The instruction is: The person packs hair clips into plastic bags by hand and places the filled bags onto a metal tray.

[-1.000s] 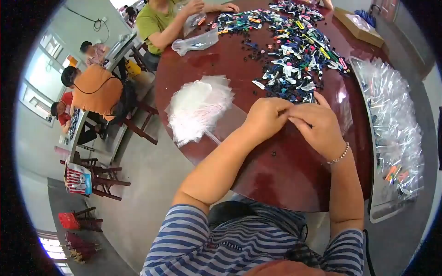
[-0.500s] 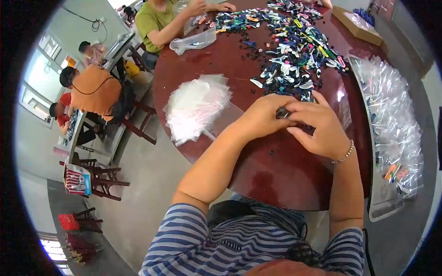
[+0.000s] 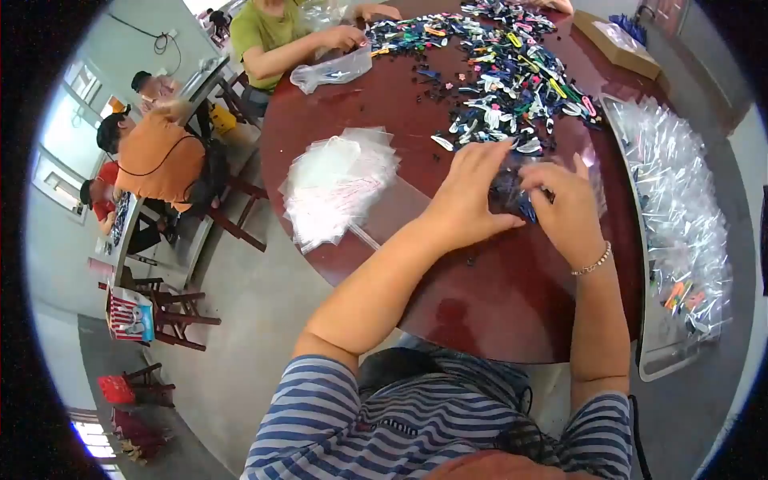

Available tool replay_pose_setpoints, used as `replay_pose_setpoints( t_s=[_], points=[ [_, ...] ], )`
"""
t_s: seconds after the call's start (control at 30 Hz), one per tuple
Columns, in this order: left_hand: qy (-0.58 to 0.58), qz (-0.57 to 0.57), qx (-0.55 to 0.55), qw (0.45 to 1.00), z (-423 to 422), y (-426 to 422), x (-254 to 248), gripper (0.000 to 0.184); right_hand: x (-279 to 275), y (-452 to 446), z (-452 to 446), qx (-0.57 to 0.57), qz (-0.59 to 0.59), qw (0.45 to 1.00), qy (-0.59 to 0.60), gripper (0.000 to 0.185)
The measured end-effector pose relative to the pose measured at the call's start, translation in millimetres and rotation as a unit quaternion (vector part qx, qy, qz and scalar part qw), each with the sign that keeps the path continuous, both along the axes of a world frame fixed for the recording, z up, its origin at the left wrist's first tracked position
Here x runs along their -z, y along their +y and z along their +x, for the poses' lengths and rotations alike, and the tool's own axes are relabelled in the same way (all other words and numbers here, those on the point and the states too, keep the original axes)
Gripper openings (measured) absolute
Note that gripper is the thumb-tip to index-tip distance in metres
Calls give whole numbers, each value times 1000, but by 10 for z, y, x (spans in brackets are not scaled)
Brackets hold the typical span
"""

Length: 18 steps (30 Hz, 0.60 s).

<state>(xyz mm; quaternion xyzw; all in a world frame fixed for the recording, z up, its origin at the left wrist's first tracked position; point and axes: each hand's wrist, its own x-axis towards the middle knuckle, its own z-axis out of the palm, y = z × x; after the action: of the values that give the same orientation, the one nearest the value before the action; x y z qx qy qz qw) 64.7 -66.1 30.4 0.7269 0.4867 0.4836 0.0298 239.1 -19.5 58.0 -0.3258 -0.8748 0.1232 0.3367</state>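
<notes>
On the dark red round table (image 3: 488,312), my left hand (image 3: 472,196) is spread beside a small clear bag (image 3: 512,184) with dark pieces in or under it. Bent fingers of my right hand (image 3: 564,200) come together at the bag's right side; what they pinch is too small to make out. Just beyond both hands lies a large pile of small clips (image 3: 500,104) in black, white, blue, green, pink and yellow. A fanned stack of clear flat bags (image 3: 340,188) lies to the left of my left forearm.
A tray (image 3: 660,364) heaped with filled clear bags (image 3: 680,200) stands at the right. Behind it is a cardboard box (image 3: 616,48). Across the table a person in green (image 3: 268,40) handles a plastic bag (image 3: 332,72). Other people sit at a long table at the left.
My hands have moved apart, and my left fingers have spread. The clear bag with dark pieces now shows between them. The person in green has lowered a hand toward the pile.
</notes>
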Motion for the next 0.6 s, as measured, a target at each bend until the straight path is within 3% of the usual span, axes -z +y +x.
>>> replay_pose_setpoints(
  t_s=[0.1, 0.13, 0.17, 0.23, 0.27, 0.33, 0.4, 0.6],
  points=[
    [-1, -68, 27, 997, -134, 31, 10, 86, -24, 34, 82, -65, 1, 996, -63, 10],
    [-28, -103, 31, 994, -158, 31, -5, 70, -43, 37, 88, -63, 0, 996, -63, 10],
    [-28, -103, 32, 994, -177, 39, 1, 70, -65, 33, 86, -68, 15, 994, -84, 10],
    [-47, -215, 31, 975, -194, 56, 33, 45, -56, 23, 82, -73, 28, 991, -105, 11],
    [-47, -175, 25, 983, -176, 59, 46, 27, -31, 18, 76, -57, 43, 994, -86, 10],
    [-38, -173, 25, 984, -171, 65, 89, 24, -37, -16, 57, -42, 59, 995, -67, 10],
    [-28, -169, 22, 985, -176, 77, 121, 21, -90, -67, 35, -61, -22, 996, -55, 12],
    [-52, -143, 62, 986, -131, 60, 89, 23, -45, -77, -22, -103, 31, 993, -56, 11]
  ],
)
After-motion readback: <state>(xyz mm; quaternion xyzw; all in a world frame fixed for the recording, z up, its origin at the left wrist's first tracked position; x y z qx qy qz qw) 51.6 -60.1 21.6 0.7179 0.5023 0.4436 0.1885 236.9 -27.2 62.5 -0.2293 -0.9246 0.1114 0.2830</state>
